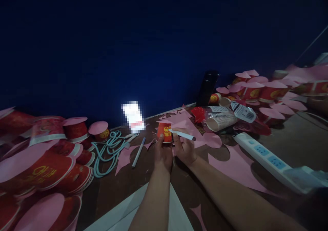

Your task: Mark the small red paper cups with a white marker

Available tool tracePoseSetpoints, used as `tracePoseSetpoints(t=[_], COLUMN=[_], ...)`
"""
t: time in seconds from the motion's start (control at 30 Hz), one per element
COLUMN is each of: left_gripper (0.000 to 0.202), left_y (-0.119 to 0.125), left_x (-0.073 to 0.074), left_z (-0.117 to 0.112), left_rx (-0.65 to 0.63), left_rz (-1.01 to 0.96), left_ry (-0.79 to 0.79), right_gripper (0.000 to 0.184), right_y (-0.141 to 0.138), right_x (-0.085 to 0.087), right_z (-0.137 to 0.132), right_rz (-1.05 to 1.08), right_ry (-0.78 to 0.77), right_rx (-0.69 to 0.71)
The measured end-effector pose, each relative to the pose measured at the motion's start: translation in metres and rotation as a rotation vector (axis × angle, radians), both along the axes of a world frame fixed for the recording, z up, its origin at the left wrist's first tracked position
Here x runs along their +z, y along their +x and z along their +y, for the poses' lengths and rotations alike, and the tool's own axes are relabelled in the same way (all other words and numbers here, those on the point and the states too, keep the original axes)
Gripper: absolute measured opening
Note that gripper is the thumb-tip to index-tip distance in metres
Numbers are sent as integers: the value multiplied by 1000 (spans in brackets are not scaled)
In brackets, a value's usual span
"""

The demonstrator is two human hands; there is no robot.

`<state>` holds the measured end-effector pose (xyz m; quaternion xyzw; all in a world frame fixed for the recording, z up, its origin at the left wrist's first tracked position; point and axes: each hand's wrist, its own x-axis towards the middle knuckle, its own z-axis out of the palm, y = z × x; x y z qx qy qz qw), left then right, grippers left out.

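My left hand (164, 154) is closed around a red paper cup (164, 133) with yellow characters on its side. A pink paper piece lies across the top of that cup. In my right hand (186, 150) is a white marker (183, 134), its tip end near the cup's right side and its dark end pointing right. Whether the tip touches the cup I cannot tell. Right-hand fingers also rest close against the cup. Left of my hands, a second marker (138, 152) with a blue cap lies on the brown table (120, 193).
Several red cups with pink paper tops crowd the left (77, 128) and far right. A teal cable (102, 168) runs beside a bright phone (133, 115). Pink paper scraps (238, 166), stacked cups (221, 121), a black bottle (207, 87) and a power strip (266, 156) lie rightward.
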<state>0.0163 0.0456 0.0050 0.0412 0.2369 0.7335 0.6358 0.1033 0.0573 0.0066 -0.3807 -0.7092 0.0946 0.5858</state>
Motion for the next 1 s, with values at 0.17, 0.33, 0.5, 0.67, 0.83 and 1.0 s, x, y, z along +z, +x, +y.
tracePoseSetpoints(t=[0.17, 0.33, 0.5, 0.67, 0.83, 1.0], left_gripper=[27, 23, 22, 25, 21, 20], left_y=[2, 3, 4, 4, 3, 1], left_x=[-3, -4, -3, -2, 1, -1], left_z=[0, -2, -1, -2, -3, -2], left_rx=[-5, -19, -28, -27, -39, -51], left_rz=[62, 119, 109, 96, 50, 21], left_ry=[28, -3, -3, 34, 23, 9], right_gripper=[22, 22, 21, 21, 19, 19], right_y=[-2, -3, -4, -4, -4, -4], right_x=[3, 5, 4, 2, 4, 3], right_z=[-4, -4, -3, -2, -2, -2], right_rz=[-49, -72, -54, -54, -58, -61], right_ry=[22, 27, 25, 15, 25, 9], right_rx=[42, 51, 51, 26, 22, 13])
